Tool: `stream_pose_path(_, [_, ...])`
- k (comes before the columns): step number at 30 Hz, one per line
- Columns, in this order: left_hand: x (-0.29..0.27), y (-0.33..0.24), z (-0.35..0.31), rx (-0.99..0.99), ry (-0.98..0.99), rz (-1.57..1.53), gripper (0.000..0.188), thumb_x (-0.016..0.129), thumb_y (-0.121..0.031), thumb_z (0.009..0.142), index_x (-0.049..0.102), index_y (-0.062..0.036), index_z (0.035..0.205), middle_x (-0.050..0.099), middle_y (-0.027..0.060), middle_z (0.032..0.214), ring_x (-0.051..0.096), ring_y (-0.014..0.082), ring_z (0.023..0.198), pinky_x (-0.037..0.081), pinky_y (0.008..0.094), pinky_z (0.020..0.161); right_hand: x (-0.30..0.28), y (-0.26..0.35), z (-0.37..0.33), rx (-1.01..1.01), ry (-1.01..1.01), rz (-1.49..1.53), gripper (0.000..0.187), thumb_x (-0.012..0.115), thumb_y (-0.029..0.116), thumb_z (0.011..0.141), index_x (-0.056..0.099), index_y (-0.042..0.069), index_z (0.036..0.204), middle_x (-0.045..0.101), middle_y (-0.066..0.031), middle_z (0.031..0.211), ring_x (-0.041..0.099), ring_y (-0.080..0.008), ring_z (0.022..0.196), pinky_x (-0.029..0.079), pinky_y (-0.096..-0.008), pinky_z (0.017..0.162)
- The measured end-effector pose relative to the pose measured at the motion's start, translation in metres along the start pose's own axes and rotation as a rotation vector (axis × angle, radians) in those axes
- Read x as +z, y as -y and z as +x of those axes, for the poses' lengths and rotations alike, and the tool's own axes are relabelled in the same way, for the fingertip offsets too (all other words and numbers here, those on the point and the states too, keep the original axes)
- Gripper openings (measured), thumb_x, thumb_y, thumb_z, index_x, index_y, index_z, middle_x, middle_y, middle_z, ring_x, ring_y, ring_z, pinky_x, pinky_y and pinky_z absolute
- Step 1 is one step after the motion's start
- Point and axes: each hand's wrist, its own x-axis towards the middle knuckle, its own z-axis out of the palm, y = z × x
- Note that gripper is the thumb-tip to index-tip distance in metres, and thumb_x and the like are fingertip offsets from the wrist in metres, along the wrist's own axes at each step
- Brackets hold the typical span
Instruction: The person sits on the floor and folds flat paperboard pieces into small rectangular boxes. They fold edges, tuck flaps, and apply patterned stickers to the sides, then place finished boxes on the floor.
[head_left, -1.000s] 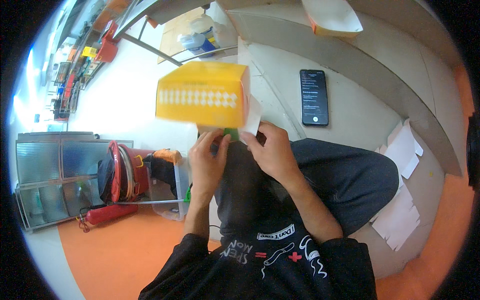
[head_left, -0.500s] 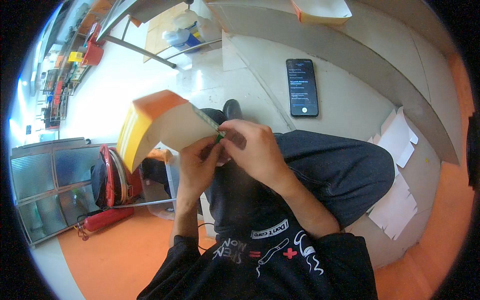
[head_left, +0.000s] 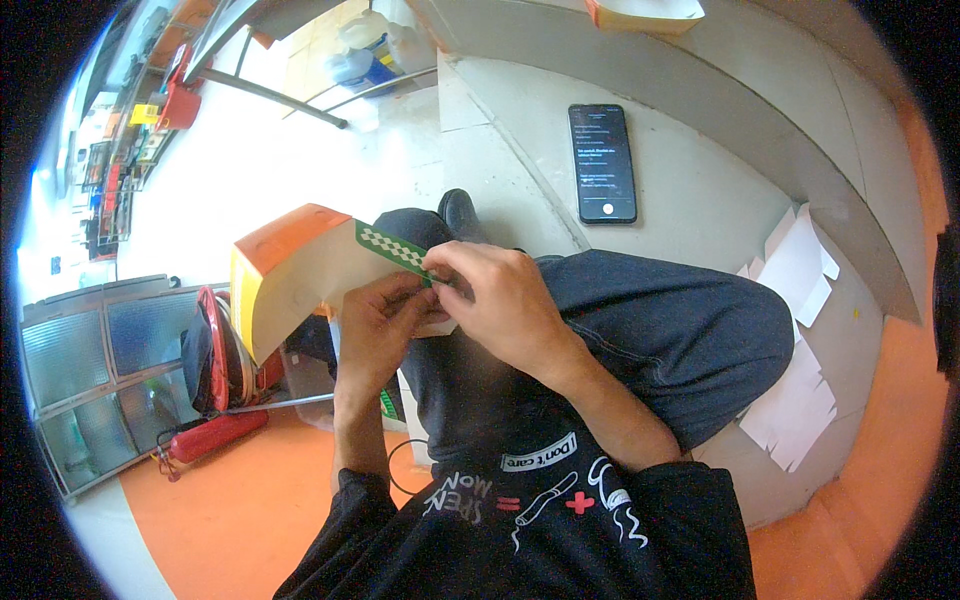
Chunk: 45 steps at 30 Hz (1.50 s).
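Above my lap I hold a folded paperboard piece (head_left: 305,275), pale inside, with orange and yellow outer panels. A green flap (head_left: 392,246) with a white checkered band runs along its far edge, toward my right fingers. My left hand (head_left: 378,325) pinches the board near its right end. My right hand (head_left: 505,305) is closed, thumb and fingers pinching the same corner by the green flap. The fingertips of both hands nearly meet there and hide the exact fold.
A black phone (head_left: 603,165) lies lit on the floor ahead. White flat cardboard blanks (head_left: 790,405) lie at my right. A formed paperboard tray (head_left: 650,14) sits at the top edge. To the left are a red fire extinguisher (head_left: 215,437), a bag (head_left: 225,350) and plastic jugs (head_left: 362,68).
The board has tilted and shifted slightly downward, so the green checkered flap now faces me more fully. Both hands keep their pinch at the same corner.
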Motion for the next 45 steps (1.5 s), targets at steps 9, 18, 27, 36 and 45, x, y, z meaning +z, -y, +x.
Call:
stream_pose_path(9, [-0.006, -0.004, 0.006, 0.092, 0.103, -0.003, 0.018, 0.048, 0.006, 0.092, 0.061, 0.012, 0.104, 0.067, 0.015, 0.093, 0.068, 0.0206, 0.086, 0.058, 0.0299, 0.078, 0.001, -0.002, -0.001, 0.052, -0.005, 0.033, 0.018, 0.066, 0.006, 0.078, 0.06, 0.004, 0.094, 0.066, -0.018, 0.085, 0.065, -0.0377, 0.082, 0.052, -0.0461, 0.073])
stream_pose_path(18, [-0.01, -0.006, 0.012, -0.039, 0.155, -0.108, 0.018, 0.051, 0.003, 0.093, 0.062, 0.0115, 0.103, 0.068, 0.0151, 0.09, 0.069, 0.02, 0.083, 0.058, 0.0298, 0.076, -0.004, -0.003, -0.001, 0.131, 0.017, 0.069, 0.015, 0.067, 0.006, 0.078, 0.062, 0.004, 0.092, 0.068, -0.017, 0.082, 0.067, -0.0354, 0.079, 0.053, -0.0435, 0.071])
stream_pose_path(27, [-0.014, 0.002, 0.014, -0.086, 0.118, -0.084, 0.018, 0.056, 0.001, 0.092, 0.063, 0.0114, 0.104, 0.068, 0.0166, 0.094, 0.069, 0.0212, 0.084, 0.058, 0.0301, 0.077, -0.001, -0.001, -0.001, 0.14, 0.044, -0.027, 0.014, 0.069, 0.005, 0.079, 0.063, 0.0, 0.091, 0.068, -0.0174, 0.082, 0.068, -0.032, 0.075, 0.053, -0.0378, 0.067])
stream_pose_path(36, [-0.014, 0.008, 0.011, -0.067, 0.034, -0.13, 0.018, 0.057, 0.0, 0.091, 0.062, 0.0106, 0.106, 0.068, 0.018, 0.097, 0.069, 0.021, 0.083, 0.059, 0.0304, 0.077, 0.0, 0.004, -0.003, -0.01, -0.04, 0.033, 0.008, 0.064, 0.009, 0.082, 0.062, 0.002, 0.084, 0.063, -0.0149, 0.083, 0.064, -0.0348, 0.078, 0.051, -0.0427, 0.069])
stream_pose_path(45, [-0.009, 0.013, 0.01, -0.017, 0.032, -0.17, 0.016, 0.056, 0.0, 0.092, 0.062, 0.0089, 0.104, 0.068, 0.0169, 0.095, 0.07, 0.0195, 0.081, 0.059, 0.0289, 0.075, -0.001, 0.004, -0.004, -0.013, 0.052, -0.123, 0.008, 0.064, 0.007, 0.082, 0.064, 0.001, 0.088, 0.063, -0.0143, 0.083, 0.063, -0.0335, 0.076, 0.051, -0.0409, 0.067])
